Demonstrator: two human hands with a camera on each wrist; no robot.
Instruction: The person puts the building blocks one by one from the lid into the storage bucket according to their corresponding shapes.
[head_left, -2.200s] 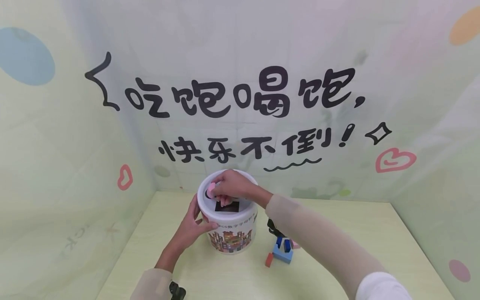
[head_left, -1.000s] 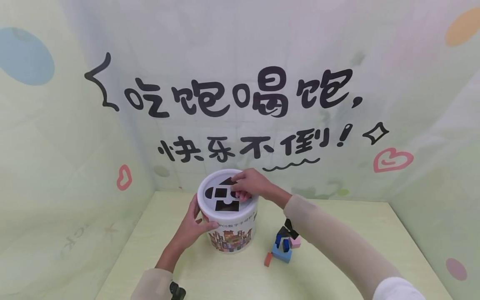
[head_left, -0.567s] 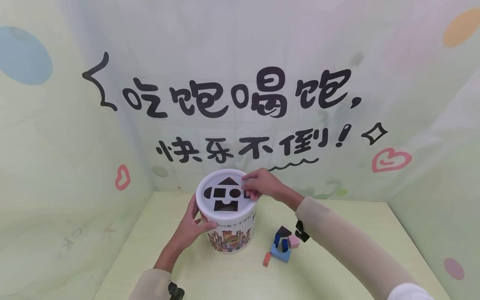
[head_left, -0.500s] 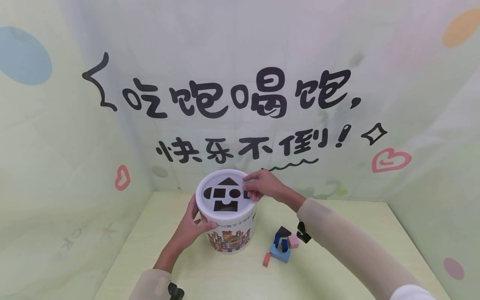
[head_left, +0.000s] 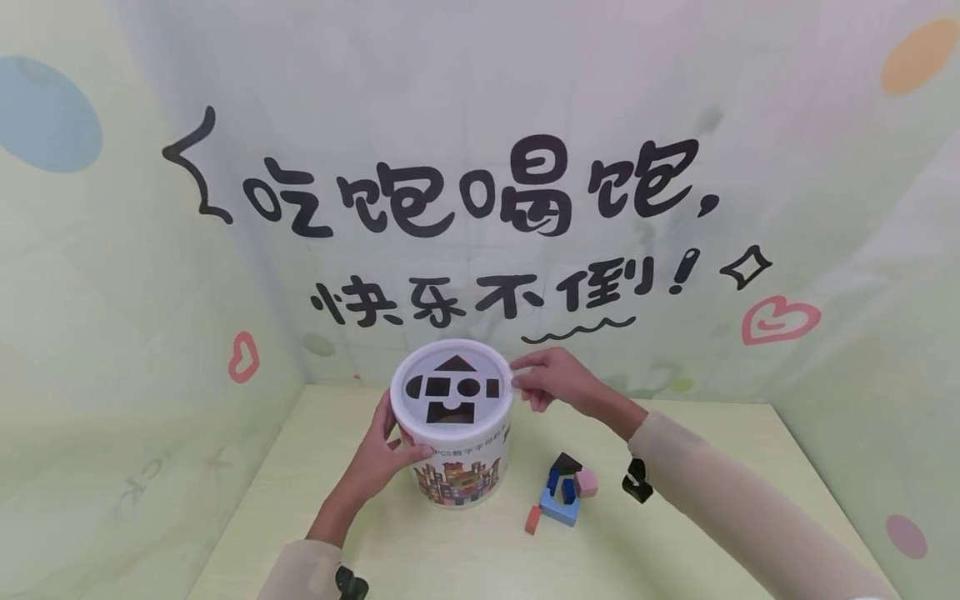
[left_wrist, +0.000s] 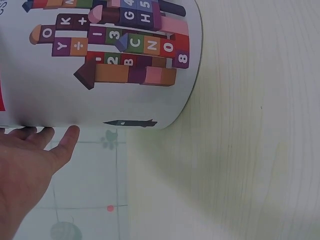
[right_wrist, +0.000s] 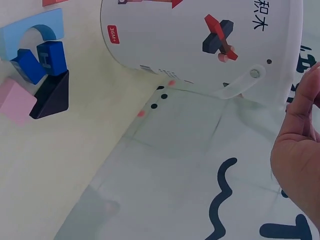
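Observation:
A white block bucket (head_left: 459, 479) with a printed picture of letter blocks stands upright on the table. Its white lid (head_left: 487, 410) has several shaped holes: triangle, half-round, square, circle, small rectangle and notched rectangle. My left hand (head_left: 381, 457) holds the bucket's left side, thumb across the front and fingers round the back. In the left wrist view its fingertips (left_wrist: 72, 134) meet the bucket wall. My right hand (head_left: 558, 379) is beside the lid's right rim, index finger stretched toward it, with nothing seen in its grasp.
Right of the bucket lie a light blue arch block (head_left: 560, 510), two dark blue blocks (head_left: 569, 490), a black triangular block (head_left: 566, 463), a pink block (head_left: 587, 482) and an orange block (head_left: 532, 521). A printed cloth wall (head_left: 480, 108) rises behind the table (head_left: 465, 554).
A pink piece that my right hand held at the half-round hole is out of sight. That hand has moved right off the lid, uncovering the holes. My left hand stays on the bucket.

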